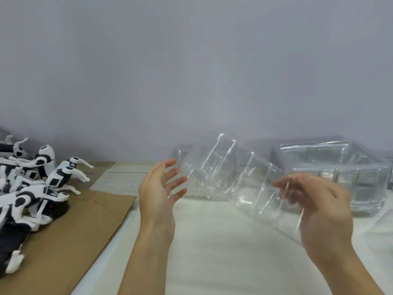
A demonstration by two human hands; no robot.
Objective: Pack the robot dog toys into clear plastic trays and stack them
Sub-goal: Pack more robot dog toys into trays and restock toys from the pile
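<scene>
A clear plastic tray (231, 177) hangs tilted in the air above the white table. My right hand (319, 207) grips its lower right end, fingers curled round the rim; the hand is blurred. My left hand (163, 188) is open beside the tray's upper left end, fingers spread and straight, fingertips at or just short of the plastic. Several black-and-white robot dog toys (32, 188) lie heaped on the far left.
The toys rest on flat brown cardboard (70, 237). A stack of clear trays (344, 177) stands at the back right against the grey wall, and more clear plastic (180, 154) shows behind the held tray. A white sheet (223, 252) covers the table in front.
</scene>
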